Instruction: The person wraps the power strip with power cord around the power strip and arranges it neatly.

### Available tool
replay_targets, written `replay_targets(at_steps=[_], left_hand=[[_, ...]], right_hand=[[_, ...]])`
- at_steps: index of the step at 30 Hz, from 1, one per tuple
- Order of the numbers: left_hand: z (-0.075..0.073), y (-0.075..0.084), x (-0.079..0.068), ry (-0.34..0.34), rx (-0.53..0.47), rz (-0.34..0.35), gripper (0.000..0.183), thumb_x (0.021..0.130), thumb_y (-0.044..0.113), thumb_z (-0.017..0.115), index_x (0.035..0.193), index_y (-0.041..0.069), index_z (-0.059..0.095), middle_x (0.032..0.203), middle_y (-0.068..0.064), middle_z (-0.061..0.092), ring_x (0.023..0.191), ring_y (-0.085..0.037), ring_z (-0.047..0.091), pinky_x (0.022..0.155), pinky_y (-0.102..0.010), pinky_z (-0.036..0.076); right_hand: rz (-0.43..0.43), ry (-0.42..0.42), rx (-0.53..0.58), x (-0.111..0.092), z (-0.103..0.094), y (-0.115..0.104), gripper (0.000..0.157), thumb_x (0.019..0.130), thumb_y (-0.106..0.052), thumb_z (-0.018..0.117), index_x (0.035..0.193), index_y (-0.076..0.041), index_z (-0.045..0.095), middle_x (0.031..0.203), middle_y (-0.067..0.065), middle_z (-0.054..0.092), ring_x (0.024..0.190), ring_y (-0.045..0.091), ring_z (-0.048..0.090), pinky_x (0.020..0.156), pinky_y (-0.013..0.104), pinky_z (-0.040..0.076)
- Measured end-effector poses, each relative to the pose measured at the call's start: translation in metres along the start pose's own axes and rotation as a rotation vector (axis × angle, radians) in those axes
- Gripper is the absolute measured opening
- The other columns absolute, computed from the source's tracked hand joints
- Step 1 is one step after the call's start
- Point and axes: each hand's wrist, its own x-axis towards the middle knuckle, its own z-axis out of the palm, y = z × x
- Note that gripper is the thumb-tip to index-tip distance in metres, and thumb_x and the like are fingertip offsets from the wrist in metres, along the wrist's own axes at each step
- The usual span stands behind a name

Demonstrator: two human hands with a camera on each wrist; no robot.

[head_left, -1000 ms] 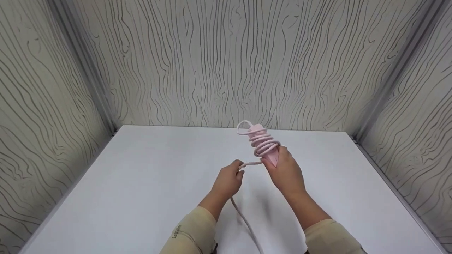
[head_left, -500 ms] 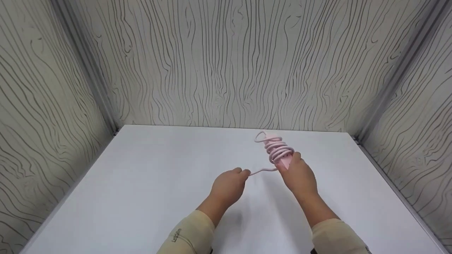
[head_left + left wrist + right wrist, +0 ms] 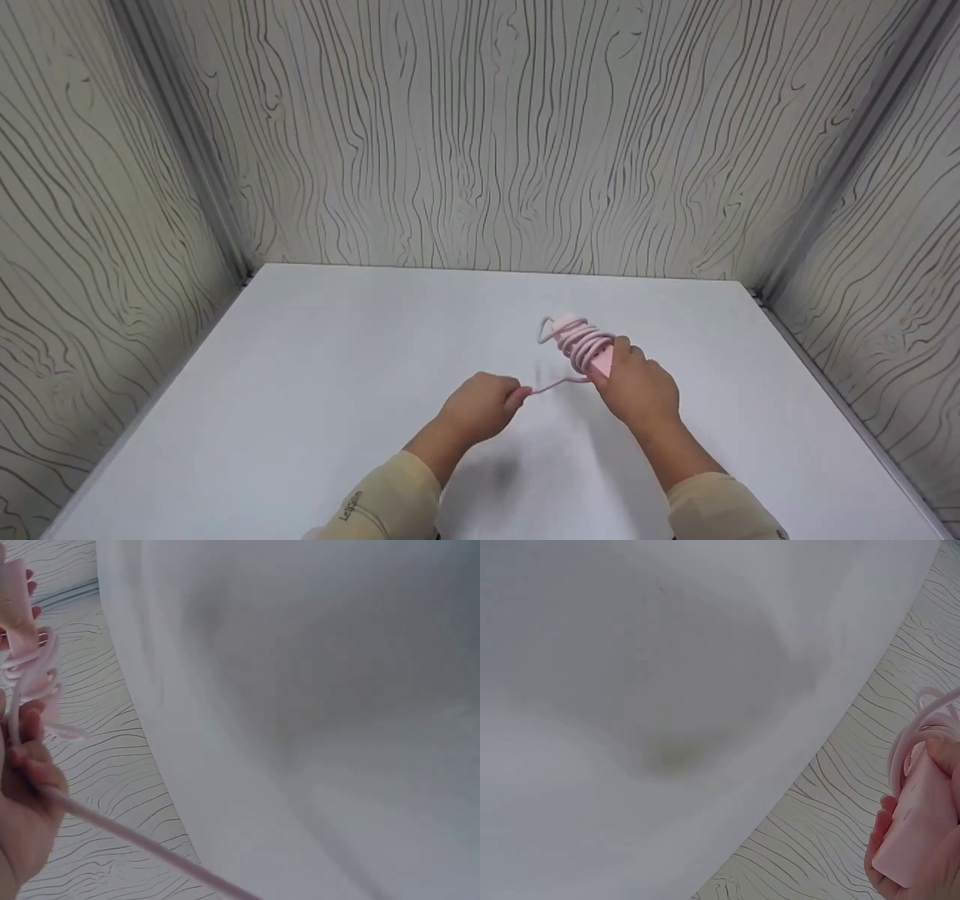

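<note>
A pink power strip [image 3: 603, 361] is held up over the white table, tilted with its far end to the left. My right hand [image 3: 643, 386] grips its near end, thumb on one side and fingers on the other. Several loops of pink cord [image 3: 585, 348] are wound round the strip, and a small loop sticks out past its far end. My left hand [image 3: 480, 405] holds the free length of the cord to the left, drawn out from the windings. In the left wrist view its fingers [image 3: 34, 765] curl round the cord, which runs on down past the hand.
The white table [image 3: 337, 360] spreads beneath both hands. Wood-grain patterned panels [image 3: 465, 135] stand behind it and on both sides, with grey posts [image 3: 187, 150] at the corners.
The strip has moved right and down towards me with my right hand, and leans further left. My left hand has turned and sunk slightly, still holding the cord.
</note>
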Motion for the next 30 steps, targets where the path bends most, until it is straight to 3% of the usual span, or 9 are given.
replay_targets(at_steps=[3,5,8,11,14,18,26,30], left_hand=[[-0.003,-0.004,-0.002,-0.115,-0.263,-0.123,0.039,0.095,0.039,0.043,0.08,0.013,0.068,0.06,0.003,0.057,0.061,-0.012,0.05,0.062,-0.031,0.044],[-0.005,-0.007,-0.004,-0.187,-0.368,-0.157,0.038,0.095,0.036,0.043,0.082,0.011,0.069,0.062,0.001,0.059,0.061,-0.013,0.05,0.062,-0.031,0.044],[-0.006,-0.01,-0.008,-0.26,-0.42,-0.142,0.027,0.094,0.027,0.048,0.088,0.01,0.068,0.067,0.0,0.059,0.06,-0.014,0.05,0.059,-0.03,0.044],[-0.005,-0.013,-0.011,-0.282,-0.381,-0.068,0.017,0.093,0.024,0.052,0.091,0.012,0.066,0.069,0.003,0.057,0.061,-0.012,0.049,0.058,-0.027,0.042],[-0.005,-0.014,-0.011,-0.243,-0.32,0.022,0.013,0.091,0.023,0.055,0.089,0.014,0.064,0.069,0.006,0.055,0.062,-0.009,0.047,0.058,-0.025,0.041],[-0.007,-0.011,-0.008,-0.139,-0.212,0.098,0.011,0.09,0.023,0.058,0.084,0.017,0.065,0.065,0.009,0.05,0.06,-0.006,0.043,0.057,-0.023,0.039],[-0.022,0.002,-0.002,0.121,0.121,0.297,0.016,0.089,0.03,0.057,0.08,0.02,0.066,0.063,0.013,0.051,0.058,-0.005,0.043,0.057,-0.021,0.039],[-0.033,0.007,0.001,0.203,0.25,0.42,0.017,0.09,0.031,0.055,0.083,0.021,0.067,0.07,0.012,0.057,0.063,-0.005,0.05,0.063,-0.022,0.044]], right_hand=[[-0.014,0.004,-0.026,-0.002,0.002,0.002,0.06,0.083,-0.034,0.063,0.119,0.008,0.04,0.089,0.021,0.056,0.066,0.032,0.055,0.053,0.042,0.045],[-0.022,0.009,-0.031,-0.003,0.002,0.003,0.06,0.082,-0.032,0.063,0.12,0.008,0.039,0.089,0.022,0.056,0.067,0.033,0.056,0.054,0.043,0.045],[-0.033,0.012,-0.03,-0.004,0.004,0.003,0.059,0.08,-0.029,0.063,0.119,0.009,0.039,0.09,0.023,0.055,0.069,0.035,0.056,0.056,0.044,0.046],[-0.046,0.001,-0.046,-0.005,0.006,0.004,0.059,0.079,-0.027,0.065,0.119,0.008,0.04,0.092,0.023,0.056,0.072,0.035,0.057,0.057,0.045,0.046],[-0.068,-0.035,-0.085,-0.006,0.007,0.003,0.057,0.079,-0.026,0.066,0.119,0.007,0.043,0.09,0.02,0.056,0.071,0.035,0.057,0.058,0.045,0.047],[-0.111,-0.096,-0.137,-0.01,0.011,0.001,0.05,0.079,-0.027,0.065,0.116,0.003,0.049,0.085,0.015,0.058,0.066,0.031,0.056,0.056,0.043,0.046],[-0.211,-0.133,-0.157,-0.014,0.011,-0.006,0.053,0.078,-0.033,0.068,0.118,-0.002,0.052,0.094,0.013,0.061,0.074,0.032,0.058,0.061,0.044,0.047],[-0.258,-0.144,-0.158,-0.014,0.008,-0.01,0.053,0.078,-0.034,0.068,0.118,-0.003,0.052,0.095,0.011,0.062,0.074,0.03,0.058,0.063,0.043,0.047]])
